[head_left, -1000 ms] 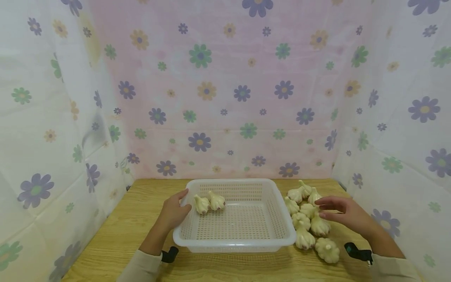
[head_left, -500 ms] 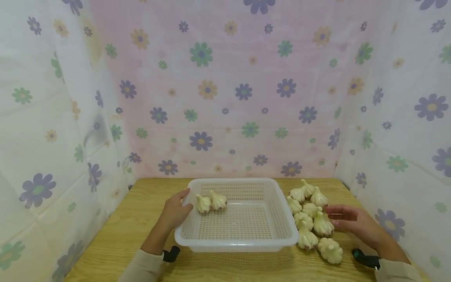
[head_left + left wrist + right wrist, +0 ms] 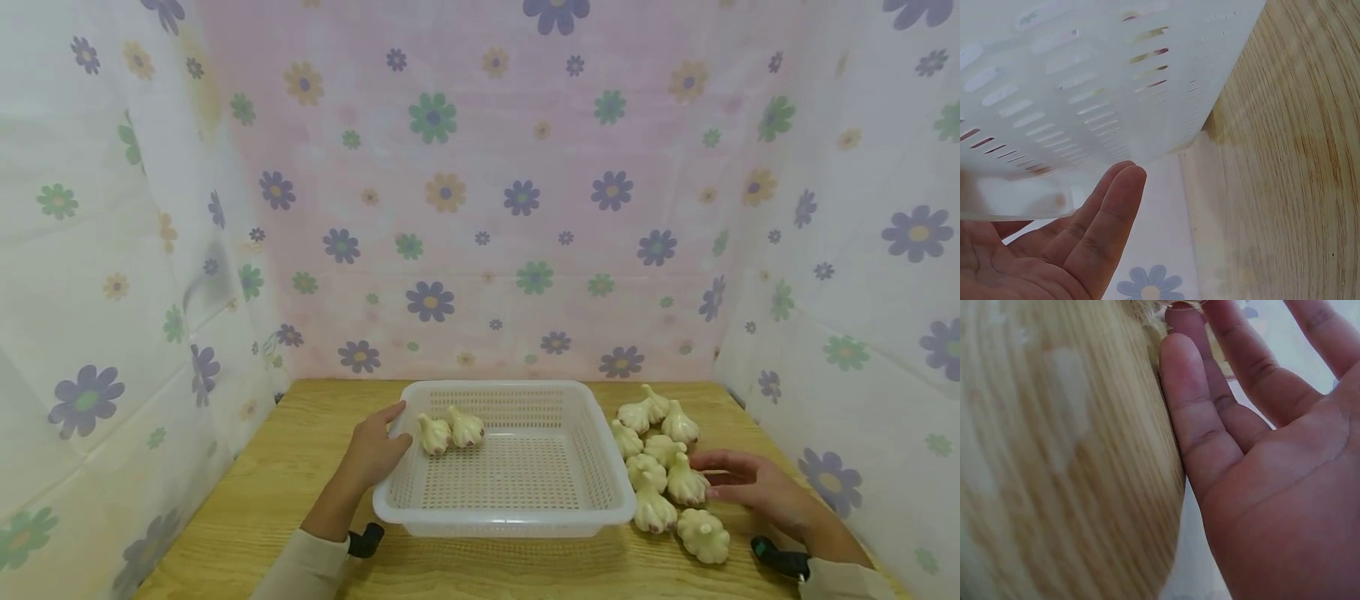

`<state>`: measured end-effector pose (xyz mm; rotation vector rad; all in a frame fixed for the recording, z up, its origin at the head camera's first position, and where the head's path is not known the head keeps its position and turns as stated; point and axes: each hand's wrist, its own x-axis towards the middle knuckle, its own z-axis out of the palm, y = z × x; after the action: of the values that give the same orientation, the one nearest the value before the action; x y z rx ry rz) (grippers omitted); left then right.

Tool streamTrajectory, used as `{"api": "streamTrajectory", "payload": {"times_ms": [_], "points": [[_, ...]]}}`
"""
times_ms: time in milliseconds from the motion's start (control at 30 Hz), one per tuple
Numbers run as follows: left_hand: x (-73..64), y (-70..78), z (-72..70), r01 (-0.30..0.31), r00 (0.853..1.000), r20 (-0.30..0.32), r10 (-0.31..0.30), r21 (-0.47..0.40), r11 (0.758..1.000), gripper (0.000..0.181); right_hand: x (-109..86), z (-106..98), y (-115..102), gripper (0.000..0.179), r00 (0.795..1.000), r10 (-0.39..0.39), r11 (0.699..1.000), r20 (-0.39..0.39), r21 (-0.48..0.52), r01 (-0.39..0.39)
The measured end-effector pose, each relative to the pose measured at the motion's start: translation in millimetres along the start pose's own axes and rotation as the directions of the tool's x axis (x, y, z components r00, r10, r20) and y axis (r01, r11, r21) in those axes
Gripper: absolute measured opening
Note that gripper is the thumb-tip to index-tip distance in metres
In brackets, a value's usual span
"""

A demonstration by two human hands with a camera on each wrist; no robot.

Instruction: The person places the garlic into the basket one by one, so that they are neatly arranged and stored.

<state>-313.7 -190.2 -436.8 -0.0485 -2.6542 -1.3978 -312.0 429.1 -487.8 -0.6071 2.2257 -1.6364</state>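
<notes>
My left hand (image 3: 375, 446) holds the left rim of a white plastic basket (image 3: 504, 523), thumb over the rim and the other fingers outside. In the left wrist view those fingers (image 3: 1116, 206) lie nearly straight against the slotted wall (image 3: 1085, 81). Two garlic bulbs (image 3: 467, 428) sit inside at the back left. At the right, my right hand (image 3: 757, 487) has its fingertips right at the side of a garlic bulb (image 3: 686, 482) lying in a heap. The right wrist view shows the fingers (image 3: 1200, 425) loosely extended low by the wood.
Several more garlic bulbs crowd the basket's right side, one (image 3: 703, 536) at the front and one (image 3: 679, 423) farther back. A wooden table (image 3: 300, 467) carries everything. Flowered cloth (image 3: 480, 208) stands behind and on both sides.
My right hand has come down from above the heap to the right side of one bulb. My left hand keeps its hold on the basket. The view has shifted slightly.
</notes>
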Motion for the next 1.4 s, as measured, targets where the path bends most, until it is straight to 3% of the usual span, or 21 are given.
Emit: {"api": "streamTrajectory", "payload": {"times_ms": [400, 933, 1400], "points": [[-0.5, 0.3, -0.5, -0.006, 1.0, -0.012, 0.006, 0.008, 1.0, 0.064, 0.3, 1.2, 2.2, 0.053, 0.997, 0.072, 0.996, -0.019, -0.053, -0.073], [-4.4, 4.7, -2.3, -0.016, 1.0, -0.004, 0.016, 0.048, 0.999, 0.064, -0.7, 0.0, 6.1, 0.053, 0.998, 0.053, 0.993, -0.041, -0.1, -0.057], [-2.2, 1.1, -1.6, -0.022, 1.0, 0.005, 0.022, 0.022, 1.0, 0.064, -2.5, 1.0, 4.7, 0.05, 0.994, 0.051, 0.994, -0.1, -0.096, -0.061]]}}
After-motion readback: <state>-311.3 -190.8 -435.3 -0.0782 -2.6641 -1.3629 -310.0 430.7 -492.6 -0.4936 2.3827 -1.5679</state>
